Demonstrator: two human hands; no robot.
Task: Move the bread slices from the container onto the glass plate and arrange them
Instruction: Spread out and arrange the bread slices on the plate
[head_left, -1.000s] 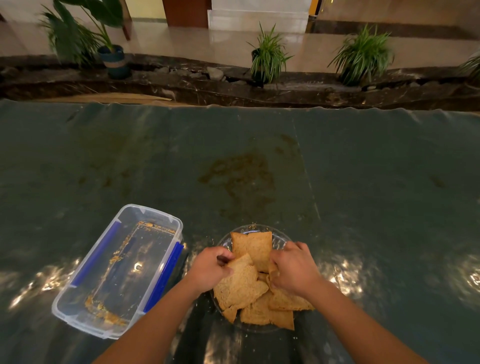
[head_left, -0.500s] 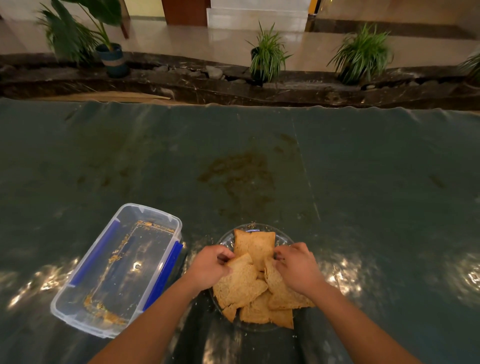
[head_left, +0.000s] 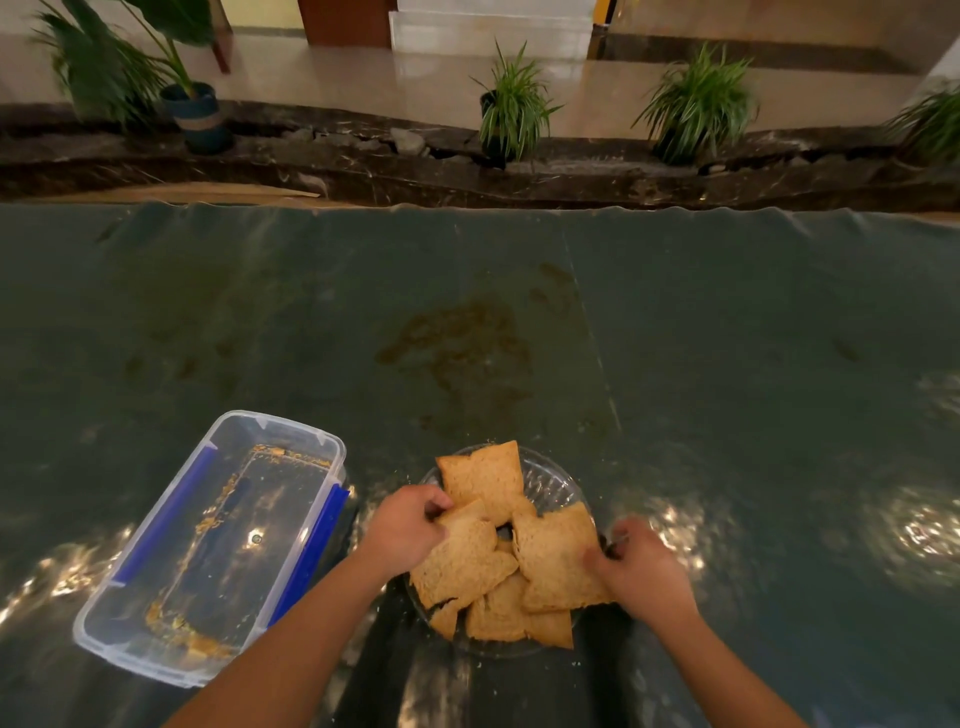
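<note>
While bread slices (head_left: 485, 478) fill glass plate (head_left: 556, 483) (overlapping), fingers (head_left: 439, 506) pinch edges.

Glass plate (head_left: 556, 486) mostly under bread slices (head_left: 485, 480)

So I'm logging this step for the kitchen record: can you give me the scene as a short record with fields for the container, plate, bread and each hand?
container: clear plastic rectangular container with blue side clips, left of the plate, only crumbs inside
plate: round patterned glass plate, on the dark green table cover
bread: brown toasted bread slices, overlapping on the plate
left hand: pinching a slice at the plate's left side
right hand: gripping a slice at the plate's right edge
</note>
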